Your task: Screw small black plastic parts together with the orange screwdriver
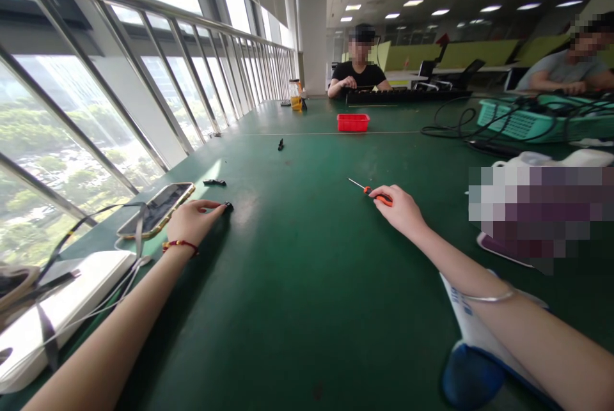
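Observation:
My left hand (192, 220) lies on the green table (307, 283), its fingertips closed on a small black part (228, 207). A red cord bracelet circles that wrist. My right hand (403, 209) is closed around the orange handle of a small screwdriver (370, 192), whose thin metal shaft points away to the left, low over the table. A silver bangle sits on my right forearm.
A phone in a gold case (157, 208) lies left of my left hand, with a white device and cables at the near left. Two small black parts (213, 182) (281, 143) lie farther out. A red tray (353, 122), a teal basket (527, 120) with cables and two seated people are at the far end.

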The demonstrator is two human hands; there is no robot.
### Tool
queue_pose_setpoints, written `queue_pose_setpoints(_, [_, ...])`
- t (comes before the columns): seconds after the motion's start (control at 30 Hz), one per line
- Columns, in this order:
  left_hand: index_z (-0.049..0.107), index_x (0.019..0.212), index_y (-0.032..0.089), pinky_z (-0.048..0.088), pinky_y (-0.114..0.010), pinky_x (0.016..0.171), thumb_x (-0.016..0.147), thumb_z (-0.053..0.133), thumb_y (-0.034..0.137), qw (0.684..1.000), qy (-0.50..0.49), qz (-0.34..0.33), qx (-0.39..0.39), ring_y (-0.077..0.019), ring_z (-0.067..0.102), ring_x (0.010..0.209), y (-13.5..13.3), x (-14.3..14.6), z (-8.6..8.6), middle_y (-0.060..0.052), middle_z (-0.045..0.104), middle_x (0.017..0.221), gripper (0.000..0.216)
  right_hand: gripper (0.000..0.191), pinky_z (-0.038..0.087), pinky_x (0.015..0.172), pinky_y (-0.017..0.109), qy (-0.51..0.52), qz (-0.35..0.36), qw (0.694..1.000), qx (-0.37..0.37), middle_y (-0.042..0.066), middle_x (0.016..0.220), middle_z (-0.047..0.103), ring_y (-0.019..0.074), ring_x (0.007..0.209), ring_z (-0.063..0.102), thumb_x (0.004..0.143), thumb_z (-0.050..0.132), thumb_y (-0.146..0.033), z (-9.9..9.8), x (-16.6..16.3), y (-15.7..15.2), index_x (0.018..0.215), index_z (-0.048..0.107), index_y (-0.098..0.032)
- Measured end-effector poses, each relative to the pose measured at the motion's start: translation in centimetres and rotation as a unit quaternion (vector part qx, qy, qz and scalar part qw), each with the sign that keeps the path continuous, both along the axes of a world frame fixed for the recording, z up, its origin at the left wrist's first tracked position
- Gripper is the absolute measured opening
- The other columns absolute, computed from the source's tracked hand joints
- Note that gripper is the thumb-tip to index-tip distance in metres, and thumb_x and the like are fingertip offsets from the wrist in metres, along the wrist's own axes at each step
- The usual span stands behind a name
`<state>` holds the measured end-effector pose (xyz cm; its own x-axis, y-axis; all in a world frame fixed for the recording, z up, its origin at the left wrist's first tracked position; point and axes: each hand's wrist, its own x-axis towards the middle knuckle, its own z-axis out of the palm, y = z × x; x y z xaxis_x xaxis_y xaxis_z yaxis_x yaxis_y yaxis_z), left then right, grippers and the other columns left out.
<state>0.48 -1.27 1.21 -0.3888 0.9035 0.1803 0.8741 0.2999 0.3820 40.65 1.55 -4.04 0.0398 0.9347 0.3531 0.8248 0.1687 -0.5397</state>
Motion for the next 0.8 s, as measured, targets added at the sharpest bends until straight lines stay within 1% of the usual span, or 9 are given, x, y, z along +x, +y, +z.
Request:
queue_pose_setpoints(0.23, [0.071, 0.096, 0.021, 0.04, -0.022, 0.061, 0.071, 0.059, 0.05, 1.0, -0.027, 0.011, 0.0, -0.0187, 0.06, 0.081, 0.5, -0.9, -0.8, -0.002, 0.068, 0.085, 0.041, 0.02, 0.04, 0.062, 0.028, -0.002, -0.004, 1.0, 0.0, 0.003, 0.09, 0.057, 0.0168, 0.075, 0.055, 0.077, 0.051, -0.025, 0.1, -0.1, -0.1, 0.089, 0.066, -0.025])
queue_pose_setpoints(0.43, [0.071, 0.095, 0.02, 0.039, -0.021, 0.061, 0.072, 0.06, 0.049, 1.0, -0.019, 0.002, 0.002, -0.0173, 0.059, 0.078, 0.5, -0.7, -0.7, -0.002, 0.068, 0.082, 0.039, 0.02, 0.04, 0.061, 0.028, -0.004, -0.004, 1.0, -0.008, 0.003, 0.091, 0.058, 0.0168, 0.075, 0.055, 0.077, 0.05, -0.025, 0.2, -0.1, -0.1, 0.089, 0.066, -0.026])
queue_pose_setpoints(0.53, [0.07, 0.097, 0.019, 0.04, -0.02, 0.062, 0.072, 0.061, 0.047, 1.0, -0.026, -0.011, 0.004, -0.016, 0.058, 0.077, 0.5, -0.6, -0.7, 0.0, 0.069, 0.086, 0.039, 0.02, 0.04, 0.061, 0.028, -0.008, -0.005, 1.0, -0.01, 0.003, 0.092, 0.058, 0.0171, 0.075, 0.055, 0.077, 0.05, -0.025, 0.3, -0.1, -0.1, 0.089, 0.066, -0.025])
queue_pose_setpoints(0.6, [0.069, 0.1, 0.019, 0.041, -0.02, 0.064, 0.073, 0.061, 0.045, 0.999, -0.039, -0.011, 0.016, -0.0148, 0.058, 0.076, 0.5, -0.6, -0.7, 0.001, 0.069, 0.089, 0.038, 0.02, 0.04, 0.061, 0.028, -0.007, -0.005, 1.0, -0.01, 0.003, 0.092, 0.058, 0.0174, 0.076, 0.055, 0.077, 0.05, -0.025, 0.3, -0.1, -0.1, 0.089, 0.066, -0.025])
queue_pose_setpoints(0.67, [0.069, 0.101, 0.02, 0.041, -0.02, 0.066, 0.075, 0.058, 0.043, 0.999, -0.042, -0.004, 0.032, -0.0144, 0.059, 0.076, 0.5, -0.7, -0.9, 0.001, 0.069, 0.087, 0.037, 0.02, 0.04, 0.06, 0.028, -0.006, -0.005, 1.0, -0.007, 0.003, 0.092, 0.058, 0.0176, 0.076, 0.055, 0.076, 0.05, -0.024, 0.2, -0.1, -0.2, 0.089, 0.066, -0.025])
queue_pose_setpoints(0.73, [0.07, 0.098, 0.02, 0.041, -0.021, 0.068, 0.076, 0.057, 0.044, 0.999, -0.027, -0.018, 0.04, -0.0154, 0.06, 0.079, 0.6, -0.8, -1.1, 0.001, 0.069, 0.084, 0.035, 0.02, 0.04, 0.059, 0.027, -0.011, -0.005, 1.0, -0.003, 0.003, 0.092, 0.058, 0.0175, 0.076, 0.055, 0.076, 0.051, -0.024, 0.1, -0.1, -0.3, 0.089, 0.066, -0.025])
queue_pose_setpoints(0.8, [0.071, 0.093, 0.019, 0.042, -0.023, 0.069, 0.075, 0.057, 0.045, 0.998, -0.008, -0.051, 0.041, -0.0172, 0.06, 0.081, 0.7, -0.7, -1.5, -0.001, 0.069, 0.085, 0.035, 0.02, 0.04, 0.058, 0.026, -0.025, -0.002, 1.0, 0.001, 0.003, 0.092, 0.057, 0.0172, 0.075, 0.055, 0.076, 0.051, -0.023, 0.1, -0.2, -0.3, 0.09, 0.065, -0.025])
